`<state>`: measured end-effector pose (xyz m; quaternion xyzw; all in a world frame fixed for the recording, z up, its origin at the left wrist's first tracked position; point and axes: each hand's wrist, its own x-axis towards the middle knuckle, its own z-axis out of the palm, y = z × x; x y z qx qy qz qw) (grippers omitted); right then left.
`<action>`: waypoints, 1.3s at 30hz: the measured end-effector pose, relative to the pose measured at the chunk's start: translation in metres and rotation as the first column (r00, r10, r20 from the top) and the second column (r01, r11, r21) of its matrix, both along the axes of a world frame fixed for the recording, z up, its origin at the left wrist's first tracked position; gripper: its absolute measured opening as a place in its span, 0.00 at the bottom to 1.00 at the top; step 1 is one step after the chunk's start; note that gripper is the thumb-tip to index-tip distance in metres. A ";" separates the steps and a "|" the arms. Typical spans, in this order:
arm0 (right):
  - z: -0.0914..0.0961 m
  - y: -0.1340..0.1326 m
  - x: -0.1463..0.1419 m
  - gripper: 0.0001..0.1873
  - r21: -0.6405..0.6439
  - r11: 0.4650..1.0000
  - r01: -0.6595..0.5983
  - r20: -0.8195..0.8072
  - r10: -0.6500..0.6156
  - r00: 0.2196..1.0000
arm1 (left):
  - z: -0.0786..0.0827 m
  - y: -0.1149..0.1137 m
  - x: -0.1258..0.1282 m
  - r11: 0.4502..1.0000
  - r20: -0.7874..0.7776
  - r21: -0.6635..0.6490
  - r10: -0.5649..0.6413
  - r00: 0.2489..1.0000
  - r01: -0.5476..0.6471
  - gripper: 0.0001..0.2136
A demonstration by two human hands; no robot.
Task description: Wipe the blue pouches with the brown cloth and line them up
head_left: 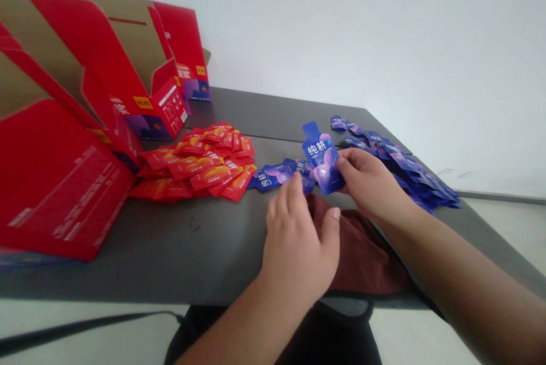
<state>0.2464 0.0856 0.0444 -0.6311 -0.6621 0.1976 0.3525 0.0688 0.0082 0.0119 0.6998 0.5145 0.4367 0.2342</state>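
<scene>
My right hand [367, 180] pinches the edge of a blue pouch [322, 157], held up with its printed front facing me and its narrow spout end on top. Just left of it, my left hand [298, 240] is open, thumb spread from the fingers. Its fingertips are close to a few blue pouches [275, 175] lying on the table; I cannot tell whether they touch. Beneath both hands a brown cloth [362, 262] lies crumpled at the table's front edge.
A heap of red pouches [205, 166] lies left of centre. Open red cartons [63, 177] stand along the left side of the dark table [205, 251]. Overlapping blue pouches [396, 160] are piled on the right. A white wall [362, 29] rises behind.
</scene>
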 end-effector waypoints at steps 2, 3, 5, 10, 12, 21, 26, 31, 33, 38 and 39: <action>0.000 -0.027 -0.016 0.16 -0.034 0.999 0.014 -0.177 -0.020 0.984 | -0.001 0.005 -0.001 0.996 0.275 -0.091 0.002 0.961 0.023 0.33; 0.001 -0.039 -0.023 0.14 -0.041 0.999 0.008 -0.233 -0.018 0.972 | -0.001 0.008 -0.001 0.983 0.412 -0.148 -0.035 0.911 0.105 0.30; 0.003 -0.057 -0.036 0.12 -0.054 0.997 -0.061 -0.286 0.043 0.957 | -0.002 0.014 -0.002 0.937 0.609 -0.222 -0.083 0.789 0.269 0.20; -0.001 -0.088 -0.043 0.15 0.049 0.981 -0.188 -0.161 0.193 0.968 | -0.002 0.021 -0.011 0.943 0.722 -0.250 0.030 0.691 0.221 0.09; -0.007 -0.103 -0.039 0.27 0.070 0.983 -0.172 0.109 0.164 0.980 | 0.001 0.021 -0.017 0.948 0.718 -0.261 0.064 0.694 0.183 0.11; -0.034 -0.122 0.003 0.19 0.048 0.974 -0.220 0.566 0.155 0.810 | 0.004 0.001 -0.050 0.921 0.152 -0.387 0.112 0.982 -0.045 0.26; -0.027 -0.101 0.024 0.20 0.057 0.987 -0.153 0.596 0.090 0.798 | 0.000 -0.016 -0.066 0.971 -0.273 -0.239 -0.048 0.961 -0.020 0.41; -0.017 -0.090 0.027 0.29 0.024 0.987 -0.161 0.546 0.122 0.829 | -0.002 -0.015 -0.098 0.939 -0.553 -0.246 -0.338 0.761 0.239 0.55; -0.010 -0.090 0.021 0.31 0.006 0.979 -0.202 0.488 0.173 0.856 | -0.005 -0.010 -0.104 0.922 -0.572 -0.242 -0.387 0.723 0.302 0.60; 0.011 -0.094 -0.014 0.33 -0.093 0.861 -0.501 0.365 0.497 0.787 | -0.009 0.002 -0.100 0.918 -0.560 -0.213 -0.396 0.728 0.335 0.56; 0.013 -0.095 -0.022 0.32 -0.118 0.824 -0.553 0.344 0.557 0.756 | -0.009 0.003 -0.099 0.914 -0.551 -0.212 -0.405 0.730 0.347 0.52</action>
